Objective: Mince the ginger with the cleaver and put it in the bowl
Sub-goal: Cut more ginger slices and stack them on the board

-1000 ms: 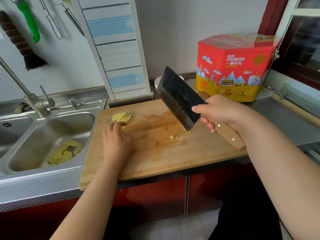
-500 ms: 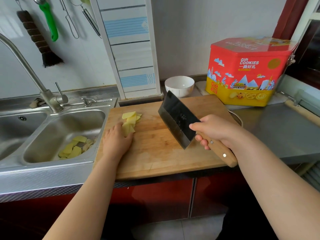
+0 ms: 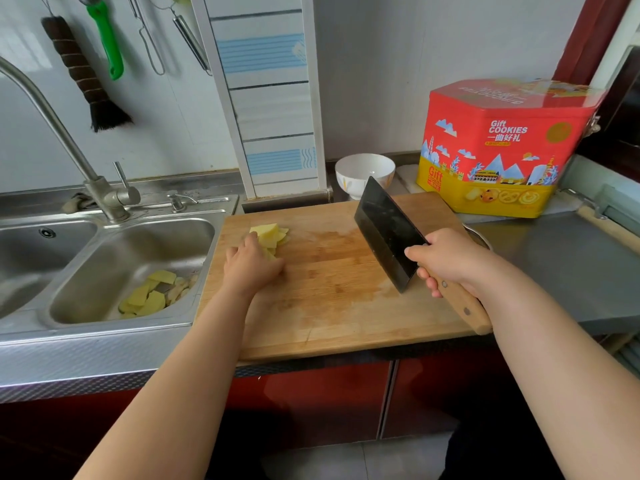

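Ginger: pale yellow sliced ginger stack (image 3: 269, 237) under left hand (image 3: 251, 263) fingertips, pressed flat, presumably to steady it. Right hand (image 3: 450, 258) wraps wooden-handled dark steel cleaver (image 3: 388, 232), edge on wooden cutting board (image 3: 332, 306). White ceramic bowl (image 3: 363, 168) beyond cleaver.

A steel surface (image 3: 571, 271) carries a wooden cutting board (image 3: 329, 299) near the middle, a white bowl (image 3: 363, 171) and a cookie tin (image 3: 502, 150) far right.

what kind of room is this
Most likely a home kitchen: a stainless steel double sink with a tap, a wooden cutting board on the counter, and utensils hanging on the tiled wall.
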The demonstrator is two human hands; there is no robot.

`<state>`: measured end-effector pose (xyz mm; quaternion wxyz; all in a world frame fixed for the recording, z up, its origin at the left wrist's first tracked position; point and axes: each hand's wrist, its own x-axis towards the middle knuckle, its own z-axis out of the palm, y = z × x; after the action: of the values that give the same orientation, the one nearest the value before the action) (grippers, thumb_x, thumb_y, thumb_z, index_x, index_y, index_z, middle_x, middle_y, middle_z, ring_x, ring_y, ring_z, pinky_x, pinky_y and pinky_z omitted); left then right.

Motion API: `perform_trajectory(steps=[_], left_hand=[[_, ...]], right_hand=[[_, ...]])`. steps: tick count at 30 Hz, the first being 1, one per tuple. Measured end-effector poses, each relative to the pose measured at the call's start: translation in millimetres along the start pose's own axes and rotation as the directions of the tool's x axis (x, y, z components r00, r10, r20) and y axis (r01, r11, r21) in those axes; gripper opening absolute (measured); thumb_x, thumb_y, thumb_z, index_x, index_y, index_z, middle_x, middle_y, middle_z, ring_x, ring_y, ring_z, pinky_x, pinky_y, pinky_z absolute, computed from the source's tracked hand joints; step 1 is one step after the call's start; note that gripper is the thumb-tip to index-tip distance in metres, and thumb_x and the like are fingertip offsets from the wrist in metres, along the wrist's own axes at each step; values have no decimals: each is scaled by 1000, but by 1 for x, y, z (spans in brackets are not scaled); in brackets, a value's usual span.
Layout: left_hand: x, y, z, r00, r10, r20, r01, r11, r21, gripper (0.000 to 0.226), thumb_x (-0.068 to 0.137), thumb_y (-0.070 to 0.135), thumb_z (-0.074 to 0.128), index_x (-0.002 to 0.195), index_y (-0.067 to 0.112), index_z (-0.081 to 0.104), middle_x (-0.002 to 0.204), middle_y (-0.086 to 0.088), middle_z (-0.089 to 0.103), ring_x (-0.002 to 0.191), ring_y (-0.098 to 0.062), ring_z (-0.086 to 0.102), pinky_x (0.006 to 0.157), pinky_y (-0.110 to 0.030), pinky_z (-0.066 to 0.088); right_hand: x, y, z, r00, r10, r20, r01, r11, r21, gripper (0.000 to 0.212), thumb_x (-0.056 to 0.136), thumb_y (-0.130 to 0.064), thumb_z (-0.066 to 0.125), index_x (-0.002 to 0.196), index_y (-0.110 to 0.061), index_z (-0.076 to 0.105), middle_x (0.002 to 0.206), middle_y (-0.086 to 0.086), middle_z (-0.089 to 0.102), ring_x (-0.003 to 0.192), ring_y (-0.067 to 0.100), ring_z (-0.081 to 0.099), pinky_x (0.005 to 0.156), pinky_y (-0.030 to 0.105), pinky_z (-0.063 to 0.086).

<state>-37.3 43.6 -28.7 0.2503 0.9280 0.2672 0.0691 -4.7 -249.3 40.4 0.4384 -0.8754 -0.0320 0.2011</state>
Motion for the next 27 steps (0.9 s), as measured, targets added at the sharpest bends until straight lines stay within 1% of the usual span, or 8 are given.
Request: perform_trajectory(steps=[4,9,11,13,16,19,23,27], left_hand=[[3,2,-4,999,-13,32,12,1000,26,76,83,27,55,149,12,21,146,-13,38,136,-35,24,108,-45,28],[-4,-2,-1,1000,-9,16,9,1000,-20,66,84,32,55,143,24,28,141,-1,43,133,-28,30,107,-46,26],[-11,-3,2,1000,23,5,-23,999,-43,59,83,34,56,137,28,33,133,6,48,129,-24,33,105,-45,25],[-21,-3,4,998,67,-12,-67,996,-60,51,84,36,55,132,31,38,126,12,50,125,-20,34,103,-43,25],[-35,-4,5,986,159,43,-152,979,-134,45,86,38,59,127,35,42,120,17,52,117,-14,36,105,-41,31],[-48,-7,3,950,273,153,-241,950,-201,53,82,32,68,128,36,42,116,17,53,117,-13,41,102,-38,39],[-55,-17,-2,972,227,65,-231,971,57,61,81,45,70,134,27,44,124,7,49,118,-16,42,103,-35,38],[-52,-22,-12,974,202,104,-214,969,121,48,83,41,70,126,24,55,121,3,53,109,-17,51,95,-34,45]], right_hand=[[-1,-6,5,999,-41,10,41,998,-44,51,101,-25,51,147,-8,38,67,5,58,51,13,54,42,22,47],[1,-14,18,994,-86,63,95,983,-158,34,101,-27,48,123,-2,54,69,8,56,53,17,55,51,29,50],[3,-16,22,994,-89,61,100,975,-199,35,101,-28,48,123,-2,54,69,8,57,53,17,56,53,30,51],[4,-17,23,993,-95,66,108,965,-238,33,101,-30,48,126,-8,53,71,9,59,54,17,58,53,30,52],[5,-17,23,994,-94,64,108,958,-265,16,101,-32,48,113,-21,48,71,9,61,55,17,59,55,31,54],[5,-17,25,995,-87,50,98,954,-284,35,101,-32,47,126,-7,53,72,10,63,55,18,60,52,30,52],[2,-16,28,995,-91,40,99,951,-293,38,102,-32,47,127,-4,53,71,10,62,53,17,59,51,29,52],[0,-18,31,993,-112,48,122,942,-313,28,102,-31,47,107,-5,58,68,10,60,52,18,59,52,31,54]])
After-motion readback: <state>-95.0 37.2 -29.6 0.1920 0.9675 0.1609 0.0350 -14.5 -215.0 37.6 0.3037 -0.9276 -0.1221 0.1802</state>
